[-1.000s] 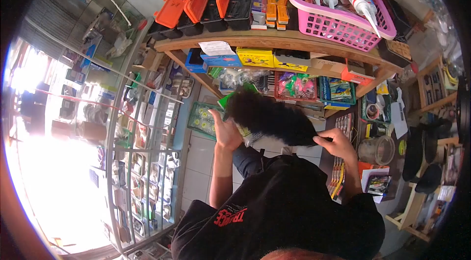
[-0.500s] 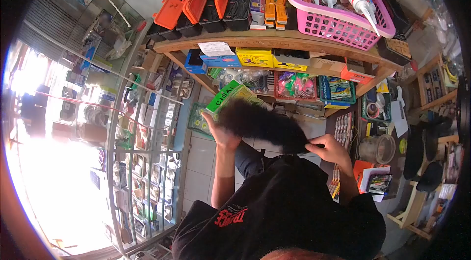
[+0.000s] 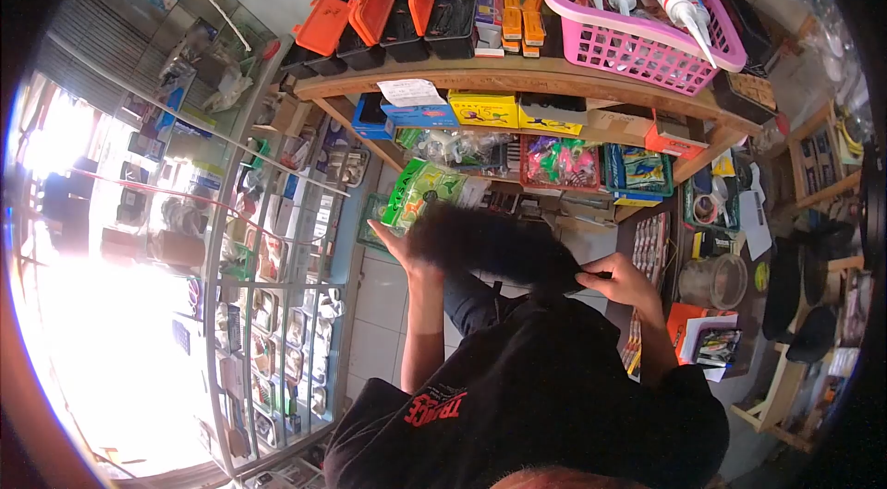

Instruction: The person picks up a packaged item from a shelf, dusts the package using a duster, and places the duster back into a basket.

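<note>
A fluffy black feather duster (image 3: 504, 244) stretches across the middle of the head view. My right hand (image 3: 621, 280) is closed around its narrow right end. The duster's left end lies against or just over a green plastic packet (image 3: 418, 195) with large lettering on its edge. At the packet's lower left, my left hand (image 3: 404, 247) grips it with the thumb showing. The duster hides part of the packet and the other fingers of that hand.
A wooden shelf (image 3: 517, 81) ahead carries open black boxes with orange lids (image 3: 370, 13) and a pink basket (image 3: 637, 41) of white tubes. Below are trays of small packets (image 3: 561, 161). A glass display case (image 3: 277, 304) stands left, a clear jar (image 3: 711, 282) right.
The green packet has turned in my left hand, so more of its patterned face shows. The duster's left end has shifted slightly over it. My right hand stays nearly in place.
</note>
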